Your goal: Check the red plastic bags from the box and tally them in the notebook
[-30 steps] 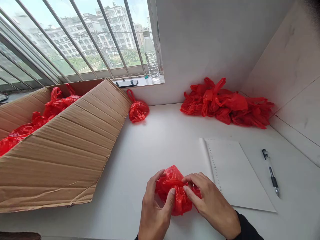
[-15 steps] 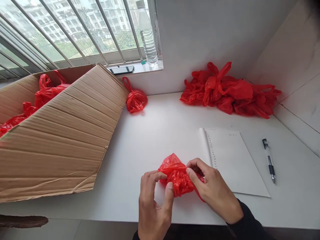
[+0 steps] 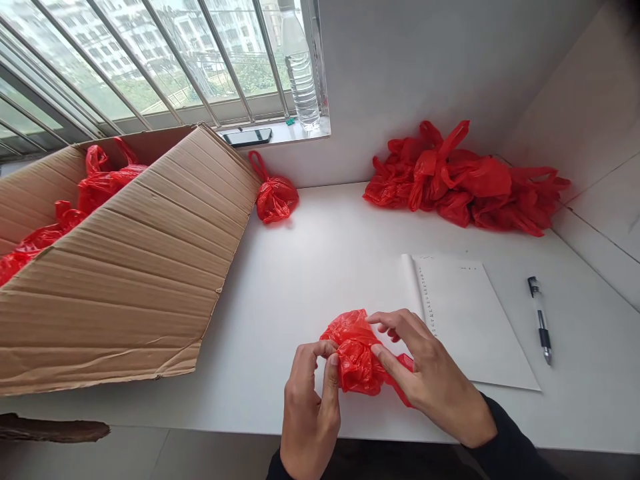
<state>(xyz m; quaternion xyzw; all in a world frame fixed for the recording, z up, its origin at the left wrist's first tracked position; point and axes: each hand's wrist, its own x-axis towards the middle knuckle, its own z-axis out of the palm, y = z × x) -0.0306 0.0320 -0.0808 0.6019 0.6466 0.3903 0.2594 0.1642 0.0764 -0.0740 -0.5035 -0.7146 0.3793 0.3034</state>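
A crumpled red plastic bag (image 3: 361, 367) lies bunched up near the front edge of the white table, its contents hidden. My left hand (image 3: 314, 400) pinches the bag's left side between thumb and fingertips. On the other side, my right hand (image 3: 425, 373) has its thumb resting on the bag. Its index finger is stretched out over the bag's top, apart from the thumb. A loose strip of the same bag trails under my right thumb.
A cardboard box (image 3: 125, 287) with several red bags inside stands at left. A tied red bag (image 3: 277, 199) sits beside it. Red bags (image 3: 465, 180) are heaped against the back wall. A notebook (image 3: 470, 320) and pen (image 3: 541, 323) lie at right; a water bottle (image 3: 303, 80) and phone (image 3: 247, 137) are on the sill.
My left thumb and fingers have closed on the bag's side. My right index finger has lifted away from the thumb, loosening its pinch. The view has shifted slightly.
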